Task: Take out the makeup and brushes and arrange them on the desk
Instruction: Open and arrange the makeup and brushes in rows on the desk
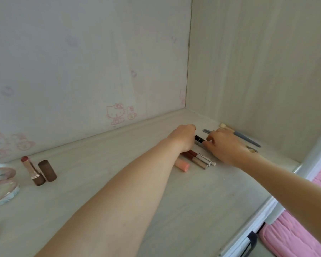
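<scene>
On the pale desk (119,164), my left hand (183,138) and my right hand (224,147) meet at the far right, both holding a black makeup tube (199,139) between them. Just in front lie a pink tube (183,165) and a few brown and beige lip pencils (200,159) side by side. Behind my right hand lie blue-handled brushes (248,140) along the side wall. At the left an open lipstick (32,170) lies next to its brown cap (47,170).
A round clear compact (2,184) sits at the left edge. A wall with pink cartoon stickers (117,113) backs the desk; a side panel (258,71) closes the right. A pink cushion (295,232) lies below the desk's right edge.
</scene>
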Demonstrator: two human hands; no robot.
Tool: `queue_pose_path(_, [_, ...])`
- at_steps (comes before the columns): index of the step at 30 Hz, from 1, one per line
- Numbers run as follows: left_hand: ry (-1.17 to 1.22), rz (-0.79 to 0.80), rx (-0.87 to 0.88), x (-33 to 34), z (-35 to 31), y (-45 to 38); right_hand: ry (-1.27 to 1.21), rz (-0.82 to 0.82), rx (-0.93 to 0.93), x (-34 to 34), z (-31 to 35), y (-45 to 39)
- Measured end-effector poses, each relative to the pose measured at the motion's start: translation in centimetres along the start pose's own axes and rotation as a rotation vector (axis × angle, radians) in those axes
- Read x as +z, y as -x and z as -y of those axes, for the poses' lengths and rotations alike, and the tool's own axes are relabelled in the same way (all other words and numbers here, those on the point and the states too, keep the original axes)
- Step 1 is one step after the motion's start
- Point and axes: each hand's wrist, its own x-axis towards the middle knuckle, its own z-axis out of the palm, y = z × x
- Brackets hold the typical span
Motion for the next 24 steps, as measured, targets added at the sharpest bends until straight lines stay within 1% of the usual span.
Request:
queue_pose_path(3, [0.043,0.029,-0.007,0.4,-0.3,-0.4,-0.026,0.013,-0.003,0.3,0.2,0.0])
queue_pose_path(6, [0.145,0.024,-0.039,0.7,-0.4,-0.7,-0.047,0.001,0.030,0.3,0.5,-0.1])
queue_pose_path(8, [0.217,-0.009,-0.048,0.9,-0.5,-0.7,-0.089,-0.009,0.072,0.4,0.6,-0.2])
queue_pose_path(12, [0.349,-0.085,-0.059,1.5,-0.8,-0.4,-0.267,-0.058,0.153,0.7,0.4,-0.3])
queue_pose_path(15, [0.444,-0.185,-0.048,1.6,-0.9,0.2,-0.361,-0.115,0.172,0.8,0.8,-0.1])
queue_pose_path(18, [0.611,-0.274,-0.077,0.5,-0.6,0.9,-0.431,-0.184,0.151,0.6,1.5,0.4])
queue_pose_path(21, [0.840,-0.260,-0.122,-1.4,0.0,2.1,-0.469,-0.235,0.092,-0.2,2.8,0.9])
queue_pose_path(24, [0.961,-0.247,-0.126,-3.5,1.0,4.0,-0.531,-0.252,0.037,-1.3,4.9,1.6])
